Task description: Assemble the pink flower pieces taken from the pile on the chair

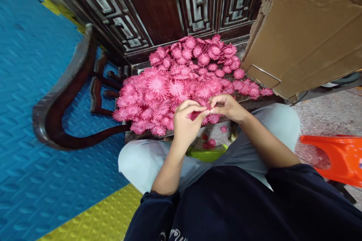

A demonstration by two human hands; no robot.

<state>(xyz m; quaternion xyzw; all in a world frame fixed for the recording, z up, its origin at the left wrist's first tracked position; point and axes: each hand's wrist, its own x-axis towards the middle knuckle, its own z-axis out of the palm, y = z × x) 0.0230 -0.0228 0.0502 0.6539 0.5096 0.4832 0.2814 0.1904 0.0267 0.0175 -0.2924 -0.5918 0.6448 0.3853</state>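
Note:
A large heap of pink artificial flowers [175, 88] with thin, spiky petals covers the dark wooden bench seat in front of me. My left hand [189, 120] is at the heap's front edge, thumb and fingertips pinched together. Facing it, my right hand [226, 108] pinches as well, and its fingertips nearly meet those of the left. Between them shows a small pink flower piece [209, 108], mostly covered by the fingers. Its exact shape cannot be made out.
A curved wooden armrest [59, 109] stands at left over blue foam mats [34, 64]. Carved lattice panels [152, 3] rise behind the heap. A cardboard box [305, 30] is at right, an orange plastic stool [339, 154] beyond my knee. Something green [207, 154] sits between my legs, near fallen pink pieces.

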